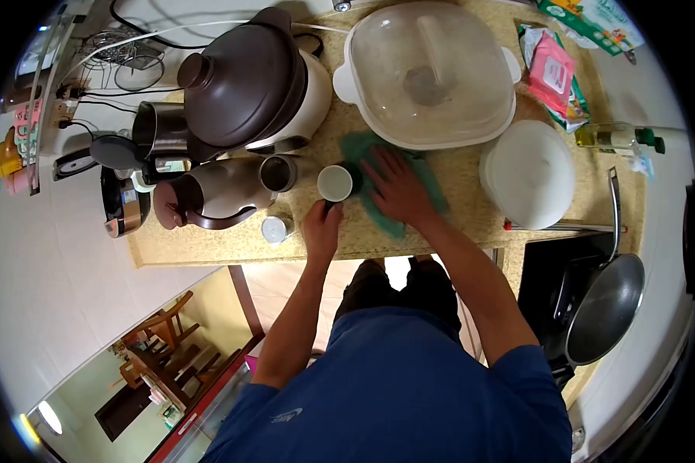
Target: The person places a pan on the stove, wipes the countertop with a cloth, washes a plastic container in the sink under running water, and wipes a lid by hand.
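Observation:
My left hand (321,229) is closed around the dark handle of a mug (335,184) with a pale inside. To its right, my right hand (398,185) lies spread on a green cloth (428,176) on the speckled countertop (471,231). Left of the mug stand a dark metal cup (277,174) and a small jar with a whitish lid (275,230). A large clear-lidded container (432,77) is just behind the cloth.
A thermos jug (220,189) and a brown-lidded cooker (243,85) stand at the left. On the right are a round white lid (530,174), a glass bottle (610,137), pink wipes (551,71) and a frying pan (606,309) by the black stove.

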The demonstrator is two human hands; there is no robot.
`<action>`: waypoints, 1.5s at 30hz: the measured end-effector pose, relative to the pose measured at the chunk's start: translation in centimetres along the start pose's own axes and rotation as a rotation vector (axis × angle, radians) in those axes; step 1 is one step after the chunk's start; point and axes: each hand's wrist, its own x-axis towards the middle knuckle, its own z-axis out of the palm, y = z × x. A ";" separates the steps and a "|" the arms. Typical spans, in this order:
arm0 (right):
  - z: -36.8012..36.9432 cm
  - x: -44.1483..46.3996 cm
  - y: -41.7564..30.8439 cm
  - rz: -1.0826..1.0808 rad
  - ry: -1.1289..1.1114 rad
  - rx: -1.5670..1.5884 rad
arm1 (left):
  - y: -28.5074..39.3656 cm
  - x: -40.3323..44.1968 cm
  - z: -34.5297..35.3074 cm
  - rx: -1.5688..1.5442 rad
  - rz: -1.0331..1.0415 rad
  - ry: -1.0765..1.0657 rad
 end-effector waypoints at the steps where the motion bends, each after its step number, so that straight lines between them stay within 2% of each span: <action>1: 0.8 1.1 0.1 -0.030 0.029 0.008 | 0.1 -0.5 -0.5 0.048 -0.006 0.023; 5: 3.3 6.7 -0.8 -0.012 0.083 -0.027 | 2.4 -4.5 -2.6 -0.152 -0.098 0.081; 8: 4.4 6.5 -2.2 -0.007 0.104 -0.008 | 2.4 -6.5 -4.0 -0.207 -0.120 0.108; 13: 3.1 -1.7 -5.1 0.006 -0.002 -0.095 | 0.9 -7.3 -5.8 -0.234 -0.124 0.147; 15: 3.6 -3.9 -7.0 0.049 -0.029 -0.129 | 0.3 -6.9 -6.1 -0.189 -0.091 0.107; 18: 4.0 -4.8 -10.3 0.134 -0.125 -0.008 | -0.2 -5.6 -5.4 -0.140 -0.025 0.067; 20: 4.4 -5.8 -10.0 0.066 -0.095 -0.013 | 0.0 -4.3 -4.4 -0.085 0.006 0.036; 22: 4.1 -7.2 -8.5 0.098 -0.054 -0.003 | -0.4 -2.8 -3.0 -0.129 0.057 -0.023; 24: 2.2 -8.5 -6.8 0.129 -0.014 0.002 | -0.8 -1.4 -2.1 -0.117 0.019 -0.122; 28: -1.9 -12.0 -2.6 0.360 0.084 -0.177 | -1.1 0.9 0.0 -0.167 0.053 -0.168; 30: -3.0 -13.8 -1.5 0.572 0.193 -0.266 | -1.1 1.9 0.5 -0.151 0.060 -0.167; 35: -2.4 -17.6 -1.7 0.857 0.401 -0.307 | -1.9 3.1 1.1 -0.146 0.128 -0.158; 38: -0.5 -16.0 -0.6 0.846 0.407 -0.445 | -2.3 3.5 1.1 -0.087 0.150 -0.157; 40: -1.2 -13.5 -0.9 0.815 0.382 -0.422 | -2.2 3.6 1.2 -0.076 0.171 -0.165; 42: -1.4 -12.4 -0.8 0.556 0.317 -0.247 | -2.6 3.4 1.1 -0.083 0.219 -0.182; 44: -0.7 -13.5 -1.0 0.559 0.335 -0.259 | -2.4 2.3 0.1 -0.078 0.265 -0.203; 45: -0.1 -15.3 -0.8 0.611 0.403 -0.244 | -0.9 0.4 -0.2 -0.060 0.170 -0.180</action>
